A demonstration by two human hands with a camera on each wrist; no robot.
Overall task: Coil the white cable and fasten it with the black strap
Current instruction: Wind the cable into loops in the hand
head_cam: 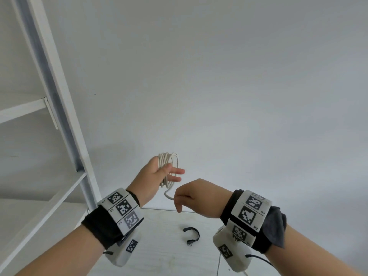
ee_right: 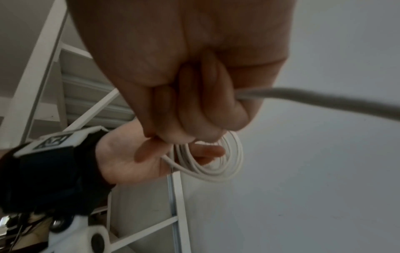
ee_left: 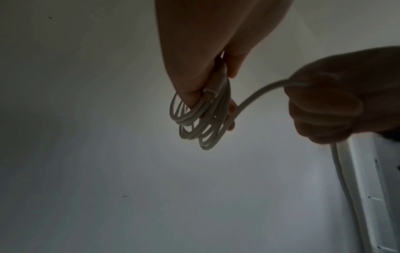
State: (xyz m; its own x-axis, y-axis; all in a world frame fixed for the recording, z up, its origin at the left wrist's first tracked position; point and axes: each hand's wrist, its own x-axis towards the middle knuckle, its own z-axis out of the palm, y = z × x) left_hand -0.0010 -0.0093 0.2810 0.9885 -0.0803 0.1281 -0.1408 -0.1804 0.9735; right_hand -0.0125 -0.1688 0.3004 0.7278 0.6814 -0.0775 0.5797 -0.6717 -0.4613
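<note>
Several loops of the white cable (head_cam: 168,168) already hang from the left hand (head_cam: 157,172) in the head view, thumb pinning them against straight fingers, while the right hand (head_cam: 189,194) curls round the loose tail just below. On the table (head_cam: 159,255) beneath lies the black strap (head_cam: 191,236), untouched.

From the left wrist, the loops (ee_left: 203,119) look uneven in size, so the last turn should probably be matched to the others before it is laid in.

From the right wrist, the fingers (ee_right: 194,109) are clenched on the tail (ee_right: 324,99). I would keep light tension and feed it over the open palm (ee_right: 129,159), so the bundle stays flat enough for strapping.
</note>
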